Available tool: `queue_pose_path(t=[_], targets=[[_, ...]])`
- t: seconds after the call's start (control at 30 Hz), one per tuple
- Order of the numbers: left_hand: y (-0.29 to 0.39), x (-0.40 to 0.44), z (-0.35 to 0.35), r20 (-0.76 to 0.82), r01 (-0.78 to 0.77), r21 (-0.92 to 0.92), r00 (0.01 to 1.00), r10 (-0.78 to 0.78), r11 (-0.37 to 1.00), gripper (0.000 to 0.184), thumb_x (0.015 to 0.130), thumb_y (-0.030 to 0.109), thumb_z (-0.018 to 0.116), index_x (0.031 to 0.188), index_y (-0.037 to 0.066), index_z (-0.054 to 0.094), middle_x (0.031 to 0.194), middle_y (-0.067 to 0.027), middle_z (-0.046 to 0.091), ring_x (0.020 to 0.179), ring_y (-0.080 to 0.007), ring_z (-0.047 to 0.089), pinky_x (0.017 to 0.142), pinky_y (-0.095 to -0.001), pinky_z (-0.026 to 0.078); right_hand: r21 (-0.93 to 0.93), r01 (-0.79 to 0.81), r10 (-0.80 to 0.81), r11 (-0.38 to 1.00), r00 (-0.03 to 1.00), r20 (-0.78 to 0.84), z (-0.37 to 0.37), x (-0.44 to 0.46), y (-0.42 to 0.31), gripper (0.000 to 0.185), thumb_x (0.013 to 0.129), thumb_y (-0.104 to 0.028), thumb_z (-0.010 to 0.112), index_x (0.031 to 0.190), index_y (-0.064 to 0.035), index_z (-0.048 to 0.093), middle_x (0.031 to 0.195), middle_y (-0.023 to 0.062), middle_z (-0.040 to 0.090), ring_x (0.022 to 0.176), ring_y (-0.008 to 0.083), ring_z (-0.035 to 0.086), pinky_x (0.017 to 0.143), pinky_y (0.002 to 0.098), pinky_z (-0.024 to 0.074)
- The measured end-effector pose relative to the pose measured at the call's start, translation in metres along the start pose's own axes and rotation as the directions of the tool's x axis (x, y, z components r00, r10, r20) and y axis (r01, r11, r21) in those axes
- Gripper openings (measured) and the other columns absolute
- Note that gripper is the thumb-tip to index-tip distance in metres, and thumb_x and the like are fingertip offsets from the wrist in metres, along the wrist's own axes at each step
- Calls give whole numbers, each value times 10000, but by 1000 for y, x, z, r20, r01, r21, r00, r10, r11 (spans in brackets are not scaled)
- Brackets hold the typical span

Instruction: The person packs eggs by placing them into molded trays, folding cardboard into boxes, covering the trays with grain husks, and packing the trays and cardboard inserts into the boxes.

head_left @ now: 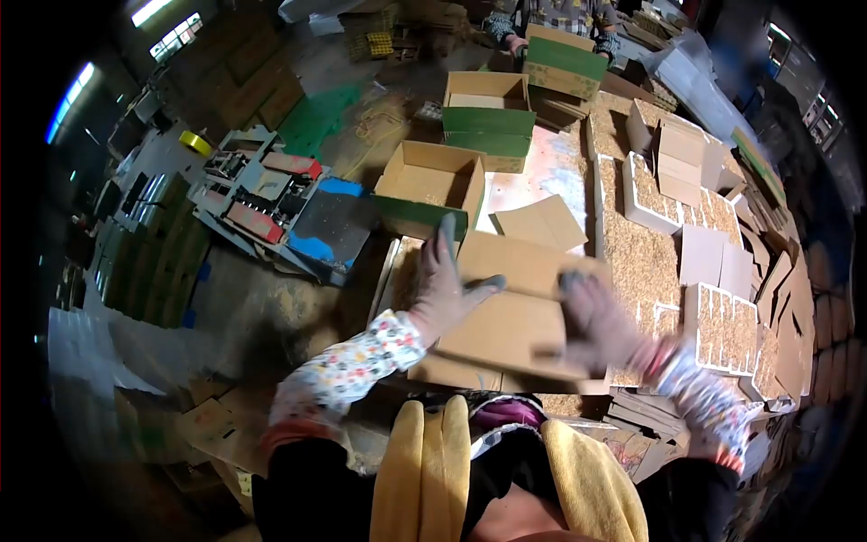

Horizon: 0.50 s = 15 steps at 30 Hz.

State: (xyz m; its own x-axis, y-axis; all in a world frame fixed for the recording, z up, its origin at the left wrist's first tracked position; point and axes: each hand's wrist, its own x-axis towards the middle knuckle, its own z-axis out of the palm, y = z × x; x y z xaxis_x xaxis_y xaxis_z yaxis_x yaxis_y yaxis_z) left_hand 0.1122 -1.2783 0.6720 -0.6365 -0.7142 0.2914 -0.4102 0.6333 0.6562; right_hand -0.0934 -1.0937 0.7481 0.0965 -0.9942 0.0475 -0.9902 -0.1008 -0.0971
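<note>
A brown cardboard box [508, 332] lies in front of me on the work table, its plain panels facing up. My left hand [440, 287], in a glove with dark fingertips, is at the box's left edge. Its fingers are stretched out and the thumb is spread over the cardboard. On the right side of the box is my right hand [598, 314], gloved and smeared by motion; whether it grips the cardboard is unclear. Just beyond the box lies a loose cardboard sheet [542, 223].
Open green-and-brown boxes [429, 181] [489, 108] stand beyond. White trays [652, 215] and a bed of shavings-like material [623, 244] lie to the right, with cardboard pieces [679, 163]. A machine [266, 203] with yellow tape [194, 142] stands left. Another person [564, 14] handles a green box [564, 63].
</note>
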Motion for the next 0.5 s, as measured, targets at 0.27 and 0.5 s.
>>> queue_pose_path(t=[0.27,0.5], targets=[[-1,22,-28,720,585,-500,691,-68,639,602,862,375,621,1269,-28,436,1194,-106,551,1097,-175,521,936,-295,409,954,-8,571,-300,799,186,155,-65,48,745,905,-564,408,1412,-40,257,1384,160,380,1255,290,387,1054,404,306],[-130,-42,-7,861,-33,107,502,-76,994,675,794,344,642,1323,7,392,1367,-277,327,1299,-421,275,1063,-408,293,828,-543,539,143,744,395,103,-28,113,695,869,-416,552,1362,26,343,1254,234,509,1156,319,505,971,390,395]])
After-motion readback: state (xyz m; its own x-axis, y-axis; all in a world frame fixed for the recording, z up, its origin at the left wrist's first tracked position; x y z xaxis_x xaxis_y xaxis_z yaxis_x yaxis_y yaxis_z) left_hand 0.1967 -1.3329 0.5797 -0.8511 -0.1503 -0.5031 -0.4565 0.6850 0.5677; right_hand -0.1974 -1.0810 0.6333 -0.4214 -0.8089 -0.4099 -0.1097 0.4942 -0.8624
